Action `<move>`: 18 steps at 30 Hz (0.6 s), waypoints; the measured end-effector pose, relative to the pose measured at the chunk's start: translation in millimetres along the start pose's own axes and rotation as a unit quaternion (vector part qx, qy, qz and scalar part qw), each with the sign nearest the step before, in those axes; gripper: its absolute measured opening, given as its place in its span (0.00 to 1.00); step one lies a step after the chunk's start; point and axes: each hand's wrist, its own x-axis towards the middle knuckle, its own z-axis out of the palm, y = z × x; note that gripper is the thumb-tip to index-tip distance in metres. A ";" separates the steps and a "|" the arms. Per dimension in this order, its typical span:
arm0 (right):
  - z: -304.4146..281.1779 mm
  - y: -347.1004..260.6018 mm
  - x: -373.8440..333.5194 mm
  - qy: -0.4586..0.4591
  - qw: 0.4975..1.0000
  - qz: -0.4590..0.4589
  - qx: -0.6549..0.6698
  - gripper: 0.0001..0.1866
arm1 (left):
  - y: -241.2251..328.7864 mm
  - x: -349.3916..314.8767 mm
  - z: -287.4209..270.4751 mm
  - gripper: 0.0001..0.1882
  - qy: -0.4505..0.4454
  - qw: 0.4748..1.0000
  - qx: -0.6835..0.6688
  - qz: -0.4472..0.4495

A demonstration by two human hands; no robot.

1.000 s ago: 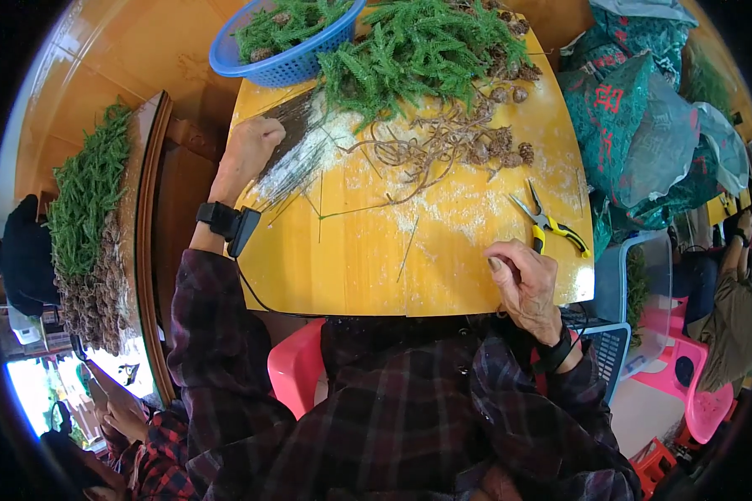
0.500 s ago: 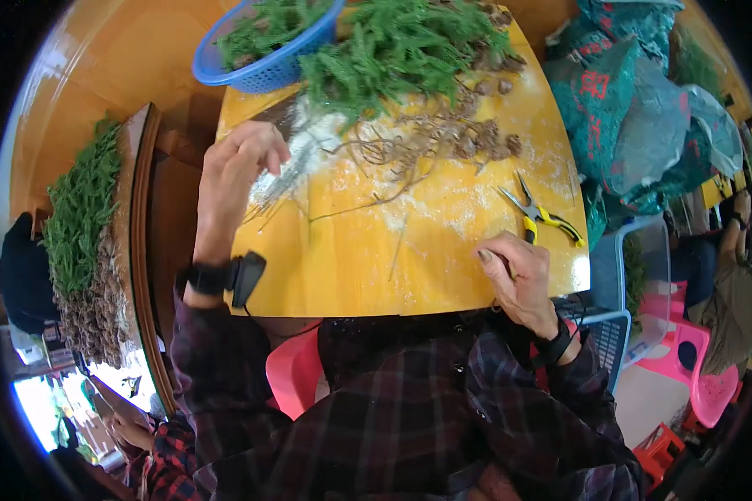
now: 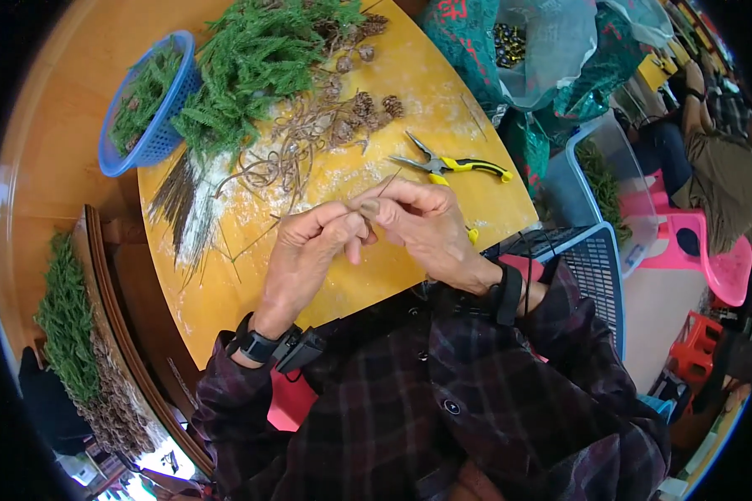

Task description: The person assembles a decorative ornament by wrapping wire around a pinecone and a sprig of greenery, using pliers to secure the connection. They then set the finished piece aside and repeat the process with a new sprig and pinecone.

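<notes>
1. A thin brown stem (image 3: 374, 194) sits pinched between both hands above the yellow table (image 3: 342, 275), close to the person's chest. Its free tip pokes out toward 1 o'clock.
2. The left hand (image 3: 305, 250) has thumb and forefinger closed on the stem's near end; the right hand (image 3: 422, 221) curls over it from 3 o'clock, fingertips clenched on the same piece, the two hands touching.
3. My guess is the stem could snap or slip out, since it is so slender and both grips crowd one short stretch. Whether anything is wound around it I cannot tell.
4. The yellow-handled pliers (image 3: 451, 164) lie at 1 o'clock, just beyond the right hand, apart from it.
5. Pine cones (image 3: 368, 107) and tangled dry twigs (image 3: 288, 159) lie at 12 o'clock, green sprigs (image 3: 255, 63) beyond them.
6. A blue basket (image 3: 146, 142) of greenery sits at 10 o'clock.
</notes>
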 end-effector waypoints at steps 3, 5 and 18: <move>-10.5 -6.3 7.3 0.059 0.998 -0.014 0.002 0.12 | 0.3 13.9 0.4 0.08 0.026 0.992 0.121 0.028; -18.6 -13.4 13.6 0.150 0.988 -0.012 0.026 0.14 | 8.9 31.0 10.1 0.07 0.044 0.976 0.192 0.092; -37.8 -10.0 28.1 0.207 0.976 -0.049 0.050 0.15 | -10.0 154.6 13.0 0.14 0.100 0.666 0.691 0.263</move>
